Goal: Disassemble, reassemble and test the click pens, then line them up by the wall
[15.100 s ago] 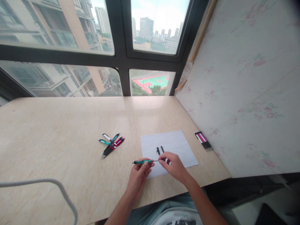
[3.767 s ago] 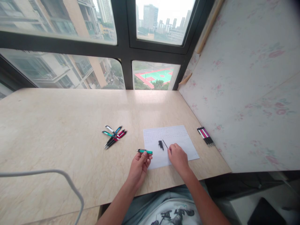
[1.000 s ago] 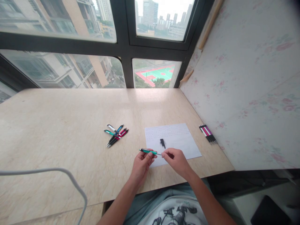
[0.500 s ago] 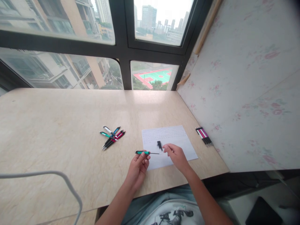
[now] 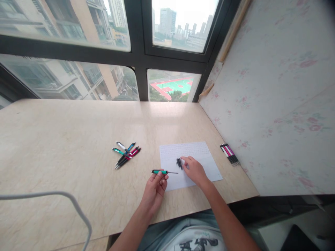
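Observation:
My left hand [image 5: 155, 188] pinches a teal pen barrel [image 5: 159, 171] level above the table, with a thin dark refill [image 5: 173, 172] sticking out of its right end. My right hand [image 5: 195, 171] rests on a white sheet of paper [image 5: 204, 157], fingers loosely apart, its fingertips right beside two small black pen parts [image 5: 179, 163] lying on the sheet. I see nothing held in that hand.
A loose pile of several coloured pens [image 5: 127, 154] lies to the left on the beige table [image 5: 65, 139]. A neat row of several pens [image 5: 229, 153] lies by the flowered wall panel [image 5: 274, 104]. A grey cable [image 5: 65, 198] loops at the front left. Windows stand behind.
My right hand has let go of the refill tip and moved up to the black parts on the paper. The left hand still holds the teal barrel with the refill in it.

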### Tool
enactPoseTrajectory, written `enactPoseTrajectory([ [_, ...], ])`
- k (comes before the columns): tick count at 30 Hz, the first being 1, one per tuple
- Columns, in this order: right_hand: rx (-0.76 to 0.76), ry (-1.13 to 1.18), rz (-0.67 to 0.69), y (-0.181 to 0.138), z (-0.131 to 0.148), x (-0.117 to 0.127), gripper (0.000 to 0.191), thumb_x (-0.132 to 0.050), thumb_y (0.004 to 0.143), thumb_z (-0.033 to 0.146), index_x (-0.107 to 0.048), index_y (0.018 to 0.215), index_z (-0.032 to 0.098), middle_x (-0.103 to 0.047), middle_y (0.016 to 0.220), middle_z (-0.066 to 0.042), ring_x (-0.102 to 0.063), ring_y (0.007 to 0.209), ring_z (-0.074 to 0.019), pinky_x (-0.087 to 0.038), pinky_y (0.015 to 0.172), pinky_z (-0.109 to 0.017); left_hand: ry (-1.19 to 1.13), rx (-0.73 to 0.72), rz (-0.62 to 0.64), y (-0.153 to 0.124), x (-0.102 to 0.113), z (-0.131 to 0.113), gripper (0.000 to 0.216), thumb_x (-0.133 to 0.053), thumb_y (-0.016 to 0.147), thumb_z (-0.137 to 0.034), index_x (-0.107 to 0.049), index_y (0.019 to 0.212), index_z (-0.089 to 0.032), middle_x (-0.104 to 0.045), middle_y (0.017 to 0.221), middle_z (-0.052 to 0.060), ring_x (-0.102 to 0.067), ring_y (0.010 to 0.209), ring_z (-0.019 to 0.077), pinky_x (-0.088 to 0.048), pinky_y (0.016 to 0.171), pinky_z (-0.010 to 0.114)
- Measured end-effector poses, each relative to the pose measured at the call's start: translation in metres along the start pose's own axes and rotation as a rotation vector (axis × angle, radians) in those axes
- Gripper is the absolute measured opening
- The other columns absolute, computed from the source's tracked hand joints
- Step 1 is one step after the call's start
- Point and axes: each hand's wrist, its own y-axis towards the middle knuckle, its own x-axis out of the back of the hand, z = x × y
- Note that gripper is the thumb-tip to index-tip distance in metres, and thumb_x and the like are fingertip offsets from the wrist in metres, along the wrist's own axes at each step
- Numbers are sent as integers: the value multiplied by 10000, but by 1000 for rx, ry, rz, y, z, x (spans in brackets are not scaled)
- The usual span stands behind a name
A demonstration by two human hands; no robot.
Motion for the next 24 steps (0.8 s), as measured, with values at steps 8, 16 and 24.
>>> enactPoseTrajectory([
  [8,6,9,9,4,3,3,282,-539,850,181,-642,1103,251,-636,898,-23,-593,802,-159,-394,696,-240,13,-6,-9,-1,-2,0,86,-582,855,-60,-656,872,-98,-687,812,81,-658,668,99,-551,556,135],
  [16,-6,8,-72,2,5,-2,117,-562,842,192,-648,914,225,-631,868,-33,-588,755,-165,-373,626,-250,35,-8,-5,-2,-3,1,84,-683,790,-87,-661,871,-92,-683,808,79,-658,669,104,-548,563,139],
  [24,-54,6,-108,1,5,-10,110,-520,828,147,-609,804,206,-617,833,-38,-577,746,-160,-372,626,-249,67,-24,19,-2,-2,3,113,-709,770,-105,-671,876,-94,-680,812,72,-650,673,99,-545,581,145],
])
